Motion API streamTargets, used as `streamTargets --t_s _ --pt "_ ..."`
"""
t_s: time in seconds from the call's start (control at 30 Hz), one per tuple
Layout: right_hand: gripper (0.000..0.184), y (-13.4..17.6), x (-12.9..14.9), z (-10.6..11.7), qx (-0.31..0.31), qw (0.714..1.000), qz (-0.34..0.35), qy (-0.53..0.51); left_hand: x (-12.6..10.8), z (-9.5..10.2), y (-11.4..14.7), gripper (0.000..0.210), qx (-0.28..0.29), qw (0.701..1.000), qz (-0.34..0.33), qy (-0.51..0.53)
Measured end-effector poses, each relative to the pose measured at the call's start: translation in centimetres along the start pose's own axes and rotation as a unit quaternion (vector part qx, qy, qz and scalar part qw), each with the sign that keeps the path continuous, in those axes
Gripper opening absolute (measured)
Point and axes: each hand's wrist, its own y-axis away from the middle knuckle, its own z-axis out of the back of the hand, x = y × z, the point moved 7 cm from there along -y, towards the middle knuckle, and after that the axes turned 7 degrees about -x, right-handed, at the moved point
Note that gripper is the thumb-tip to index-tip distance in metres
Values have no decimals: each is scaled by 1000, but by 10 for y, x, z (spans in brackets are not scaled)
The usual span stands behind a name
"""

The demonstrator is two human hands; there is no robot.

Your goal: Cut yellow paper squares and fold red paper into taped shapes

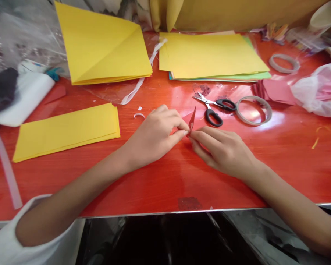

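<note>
Between my two hands is a small folded piece of red paper [191, 119], its pointed tip standing up. My left hand [161, 134] pinches its lower edge between thumb and forefinger. From the other side my right hand [223, 149] grips the same edge, with its fingertips nearly touching the left ones. Just beyond them lie scissors [209, 106] with black handles, their blades a little apart. A roll of tape [254, 110] rests flat beside the handles. Part of the red paper is hidden behind my fingers.
Yellow paper strips [66, 130] are stacked at the left. Behind them sits folded yellow paper [107, 48], and a pile of coloured sheets [209, 55] lies at the back. Red paper pieces [277, 92], a plastic bag [320, 90] and another tape roll [284, 63] are at the right.
</note>
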Motion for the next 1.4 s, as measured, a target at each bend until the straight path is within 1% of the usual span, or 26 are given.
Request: streamTargets --t_s 0.2,0.3,0.57,0.8,0.97,1.17,1.4 --pt "14 2 -10 -2 11 996 -67 -62 2 1 -1 13 4 1000 0 17" --pt "14 2 -12 -2 13 994 -81 -71 3 1 -1 13 9 1000 3 18" --pt "17 1 -9 -4 17 996 -56 -60 4 1 -1 10 16 999 24 14" --pt "18 1 -7 -4 17 997 -49 -51 1 1 -1 13 18 1000 12 2" --pt "17 2 -9 -5 27 995 -66 -72 2 0 -1 13 23 1000 11 -1" --pt "14 2 -11 -2 13 993 -80 -81 0 1 -2 10 22 1000 -3 -9" --pt "15 2 -10 -4 18 993 -76 -83 -3 1 -1 16 24 999 -25 -38"
